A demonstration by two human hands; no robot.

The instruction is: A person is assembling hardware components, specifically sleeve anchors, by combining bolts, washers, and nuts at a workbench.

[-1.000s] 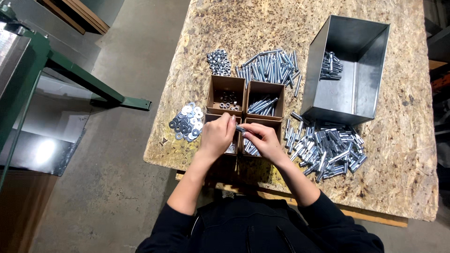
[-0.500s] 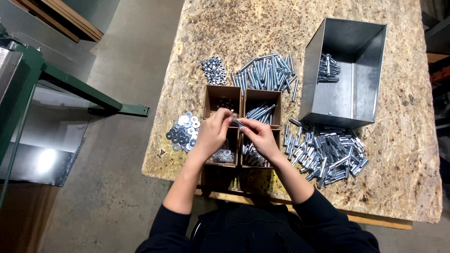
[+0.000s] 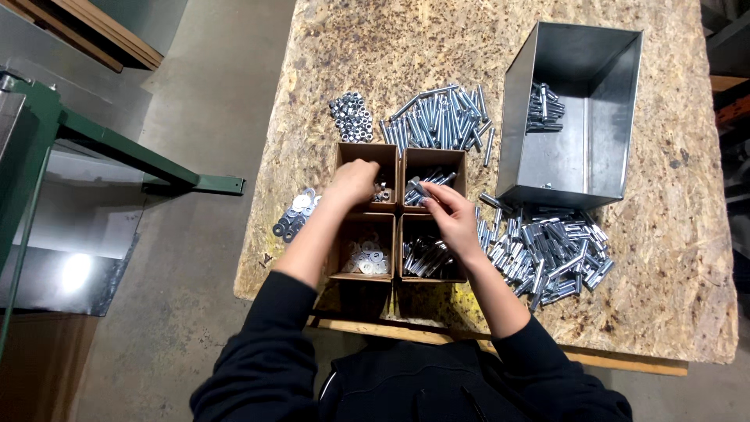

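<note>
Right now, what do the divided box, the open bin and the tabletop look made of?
Divided box: brown cardboard, matte, thin folded walls. Open bin: sheet metal, probably galvanised steel, dull grey sheen with folded edges. Tabletop: strand board, pressed wood flakes visible, unfinished.

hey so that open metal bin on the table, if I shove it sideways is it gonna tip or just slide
The metal bin looks low and broad-based, so it would likely slide rather than tip. It holds only a small bunch of bolts, so it is probably light enough to move. The heap of loose bolts lying against its near side would probably scatter.
</note>
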